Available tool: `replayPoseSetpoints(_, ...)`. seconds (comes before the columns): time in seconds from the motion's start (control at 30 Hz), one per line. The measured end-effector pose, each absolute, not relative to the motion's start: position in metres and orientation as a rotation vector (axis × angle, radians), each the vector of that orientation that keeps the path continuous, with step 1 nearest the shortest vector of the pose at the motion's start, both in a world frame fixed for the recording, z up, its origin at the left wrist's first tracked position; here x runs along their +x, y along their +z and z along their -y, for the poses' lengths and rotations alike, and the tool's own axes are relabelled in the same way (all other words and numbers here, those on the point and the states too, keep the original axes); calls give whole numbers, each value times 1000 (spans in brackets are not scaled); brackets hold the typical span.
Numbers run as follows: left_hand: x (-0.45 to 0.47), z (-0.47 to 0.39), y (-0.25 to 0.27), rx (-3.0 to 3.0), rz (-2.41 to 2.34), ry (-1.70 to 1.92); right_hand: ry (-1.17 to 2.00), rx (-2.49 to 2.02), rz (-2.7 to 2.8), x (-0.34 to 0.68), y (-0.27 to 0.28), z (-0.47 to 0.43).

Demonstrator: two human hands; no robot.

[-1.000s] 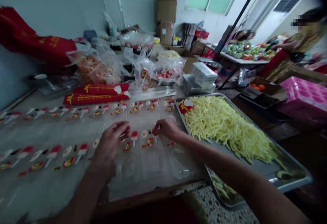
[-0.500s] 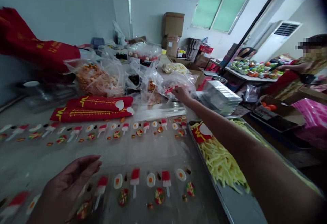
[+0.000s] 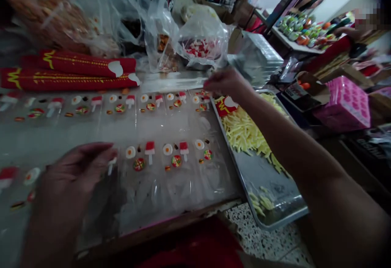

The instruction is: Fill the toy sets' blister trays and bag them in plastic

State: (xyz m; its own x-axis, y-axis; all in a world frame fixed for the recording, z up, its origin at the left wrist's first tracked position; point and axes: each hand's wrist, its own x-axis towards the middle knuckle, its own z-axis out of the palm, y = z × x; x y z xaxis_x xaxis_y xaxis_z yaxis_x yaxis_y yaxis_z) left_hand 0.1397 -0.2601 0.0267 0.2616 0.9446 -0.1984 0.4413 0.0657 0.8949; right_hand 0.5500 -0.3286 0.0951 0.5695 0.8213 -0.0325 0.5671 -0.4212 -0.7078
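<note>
My right hand [image 3: 227,84], fingers bent together, hovers above the far right end of the back row; a reddish blur shows at its fingertips, too smeared to name. My left hand [image 3: 82,162] is over the front row, thumb and fingers drawn together; whether anything sits in them is hidden. Clear flat plastic bags [image 3: 180,182] lie in two rows, bearing small toy-like foods: a fried egg [image 3: 130,152], a red-and-white popsicle [image 3: 149,149], a round pizza [image 3: 176,161], a tiny burger [image 3: 201,161]. A bag of red-and-white pieces [image 3: 200,50] stands open behind my right hand.
A metal tray [image 3: 241,178] of pale yellow strips [image 3: 244,131] is under my right forearm. Red rolled packaging [image 3: 79,66] and stuffed plastic bags [image 3: 58,19] line the back. Clear boxes [image 3: 259,52] are stacked behind the tray. A person [image 3: 339,48] works at another table.
My right hand has come back from the bag of red-and-white pieces toward the laid-out bags. The view has tilted down and shifted right. My left hand stays over the front row.
</note>
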Motion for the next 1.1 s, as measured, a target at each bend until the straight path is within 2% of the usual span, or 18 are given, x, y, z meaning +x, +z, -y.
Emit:
replayPoseSetpoints(0.07,171,303,35,1855,-1161,686,669,-2122,1184,522,82,390)
replayPoseSetpoints(0.17,219,359,30,2320,-543,629,406,-2201,1229,490,58,448)
replayPoseSetpoints(0.23,243,383,20,2577,-300,488,278,-2226,1240,479,46,463)
replayPoseSetpoints(0.4,257,397,3,2853,-332,279,146,-2298,1583,471,24,475)
replayPoseSetpoints(0.63,242,397,-6,2929,-110,294,-6,-2394,2089,444,10,497)
replayPoseSetpoints(0.97,243,394,-14,2928,-63,353,-21,-2387,1615,422,-19,515)
replayPoseSetpoints(1.1,240,393,-18,2798,-116,412,16,-2275,1641,438,2,519)
